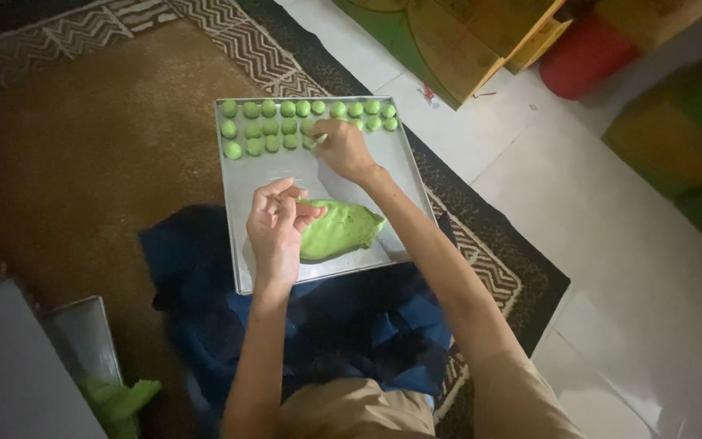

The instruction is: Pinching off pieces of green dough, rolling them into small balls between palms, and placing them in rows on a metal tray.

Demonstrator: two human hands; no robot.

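Left hand (276,232) pinning green dough lump (339,230) at tray's 6 o'clock, fingers curled on it, steadying | right hand (341,146) at 12 o'clock, fingertips pinched on small dough ball (312,140), extending rows of dough balls (286,108) | metal tray (270,175) over blue cloth (205,276), brown rug (83,162) beneath

- The left hand (276,228) sits close in front of the body, palm down, fingers curled loosely inward with the thumb tucked toward them.
- The left forearm runs almost straight up from the bottom edge, bare to the elbow.
- The right hand (341,146) is stretched farther forward, fingers bunched and pinched together at the tips.
- The right arm extends long and diagonal, elbow nearly straight.
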